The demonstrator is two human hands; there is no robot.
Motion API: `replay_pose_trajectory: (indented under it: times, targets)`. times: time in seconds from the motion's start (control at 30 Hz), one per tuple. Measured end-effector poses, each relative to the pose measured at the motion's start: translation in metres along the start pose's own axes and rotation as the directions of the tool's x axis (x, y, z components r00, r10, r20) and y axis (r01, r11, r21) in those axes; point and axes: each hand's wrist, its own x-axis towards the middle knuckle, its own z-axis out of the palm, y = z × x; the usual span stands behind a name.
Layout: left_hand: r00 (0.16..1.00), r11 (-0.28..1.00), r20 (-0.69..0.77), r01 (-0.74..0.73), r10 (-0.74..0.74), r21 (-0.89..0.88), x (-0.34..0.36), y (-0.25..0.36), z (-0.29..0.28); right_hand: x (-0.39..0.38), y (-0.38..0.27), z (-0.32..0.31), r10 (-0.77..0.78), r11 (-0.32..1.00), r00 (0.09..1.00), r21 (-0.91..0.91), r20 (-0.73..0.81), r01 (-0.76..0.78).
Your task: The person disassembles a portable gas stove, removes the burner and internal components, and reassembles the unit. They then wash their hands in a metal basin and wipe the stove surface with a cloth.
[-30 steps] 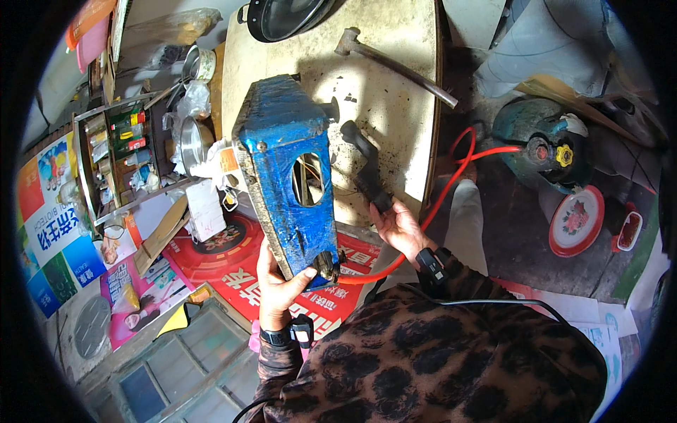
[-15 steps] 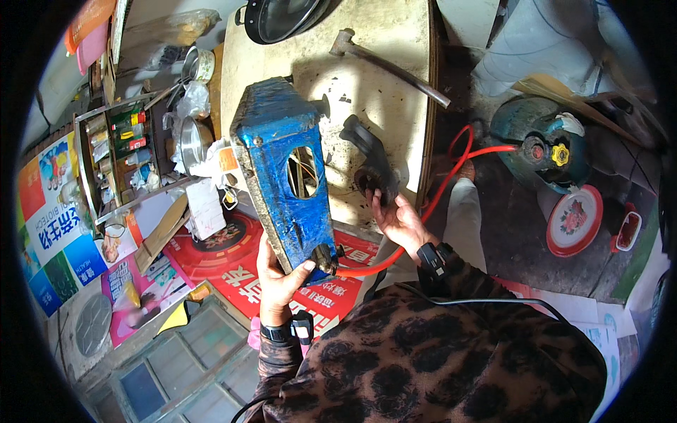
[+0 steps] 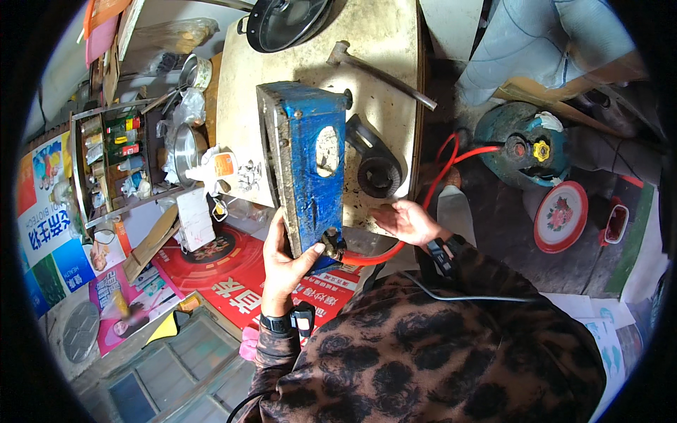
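Observation:
My left hand point(image 3: 283, 262) grips the lower end of a blue metal gas stove body point(image 3: 310, 176), its thumb by the brass-coloured valve. The stove body is tilted up on its side over the table, with a round hole in its blue face. An orange-red gas hose point(image 3: 381, 256) runs from its lower end. My right hand point(image 3: 409, 221) is empty, palm up with fingers extended, at the table's near edge. Just beyond it lies a black cast-iron burner point(image 3: 379, 173) with a ring head and an arm, apart from the fingers.
On the pale table point(image 3: 236, 92) lie a hammer point(image 3: 381, 76) and, at the far edge, a black pan point(image 3: 285, 25). The hose leads to a green gas cylinder point(image 3: 522, 144) on the right. A red-rimmed plate point(image 3: 560, 216) is near it. Bowls and a rack point(image 3: 106, 166) stand left.
My right hand has let go of the burner, which now lies on the table, and drawn back slightly. The stove body has turned more upright and shifted right in my left hand.

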Motion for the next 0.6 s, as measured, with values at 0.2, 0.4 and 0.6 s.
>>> replay_pose_trajectory:
  times: [0.2,0.4,0.6]
  targets:
    - [0.998,0.998,0.033,-0.056,0.056,-0.015,-0.001,-0.005,-0.002,-0.019,-0.006,0.017,-0.623,0.592,0.776,-0.706,-0.093,0.39]
    - [0.989,0.989,0.04,-0.143,0.141,0.046,-0.001,-0.019,0.004,0.007,-0.018,0.049,-0.767,0.321,0.63,-0.924,-0.123,0.21]
    - [0.932,0.847,0.144,-0.362,0.332,0.389,-0.005,-0.027,0.011,0.033,-0.023,0.035,-0.804,0.234,0.594,-0.935,-0.032,0.267]
